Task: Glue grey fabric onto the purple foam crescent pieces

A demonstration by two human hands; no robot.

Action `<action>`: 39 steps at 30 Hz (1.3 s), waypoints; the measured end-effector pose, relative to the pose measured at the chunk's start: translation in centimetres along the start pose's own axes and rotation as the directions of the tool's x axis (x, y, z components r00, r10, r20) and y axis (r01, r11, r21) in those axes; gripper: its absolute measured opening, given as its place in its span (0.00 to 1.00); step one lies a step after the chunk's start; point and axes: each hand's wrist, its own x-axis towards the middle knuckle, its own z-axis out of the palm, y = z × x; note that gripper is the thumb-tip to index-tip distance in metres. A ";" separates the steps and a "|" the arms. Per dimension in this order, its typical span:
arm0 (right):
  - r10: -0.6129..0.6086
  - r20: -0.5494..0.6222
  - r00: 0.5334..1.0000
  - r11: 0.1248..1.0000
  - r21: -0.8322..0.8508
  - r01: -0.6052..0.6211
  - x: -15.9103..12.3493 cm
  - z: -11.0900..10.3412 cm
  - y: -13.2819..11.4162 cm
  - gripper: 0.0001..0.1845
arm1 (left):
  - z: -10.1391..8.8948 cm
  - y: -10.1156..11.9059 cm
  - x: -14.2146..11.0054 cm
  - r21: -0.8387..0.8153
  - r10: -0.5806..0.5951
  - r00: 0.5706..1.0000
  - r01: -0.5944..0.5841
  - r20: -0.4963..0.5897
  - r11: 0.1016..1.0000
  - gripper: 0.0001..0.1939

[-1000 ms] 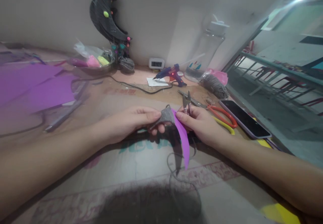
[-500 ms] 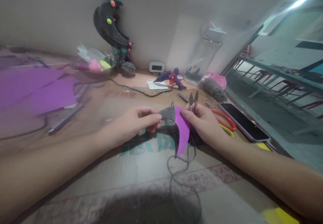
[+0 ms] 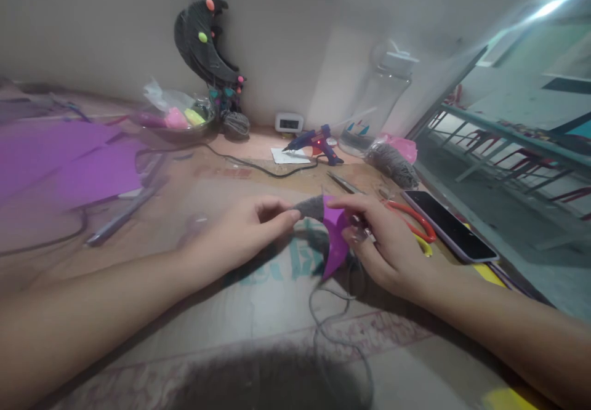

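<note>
A purple crescent cutout [image 3: 335, 237] is partly wrapped in grey yarn [image 3: 310, 208] at its upper left end. My left hand [image 3: 258, 225] pinches that wrapped tip between thumb and fingers. At the crescent's other side, my right hand [image 3: 383, 237] has its index finger along the top edge by the yarn. Small metal snips [image 3: 364, 233] lie in the curled right fingers, mostly hidden and blurred. A loose strand of grey yarn [image 3: 330, 322] trails from under the right hand onto the table.
Purple sheets [image 3: 92, 164] lie at left beside a pen-like tool [image 3: 117, 216]. Behind are a bowl [image 3: 175, 133], a glue gun [image 3: 318, 142], a small clock [image 3: 289, 122] and a glass jar [image 3: 378, 102]. On the right are grey yarn [image 3: 392, 165], orange-handled scissors [image 3: 413, 218] and a phone [image 3: 450, 225].
My right hand has turned and its index finger has stretched over the crescent's top. The snips' blades, upright before, have swung down into the hand. My left hand keeps its pinch.
</note>
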 end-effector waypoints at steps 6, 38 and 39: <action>-0.102 0.061 0.993 0.989 -0.103 0.108 0.4 0.1 0.2 0.19 | 0.1 0.3 0.0 -0.047 0.038 0.999 -0.037 0.022 0.998 0.13; -0.088 0.073 0.993 0.975 -0.199 0.101 0.6 1.0 1.9 0.15 | 0.2 0.3 -0.4 -0.008 0.090 0.995 -0.090 0.038 0.996 0.12; -0.092 0.073 0.993 0.977 -0.189 0.104 0.6 1.0 2.0 0.14 | 0.2 0.3 -0.5 -0.001 0.089 0.995 -0.089 0.036 0.996 0.12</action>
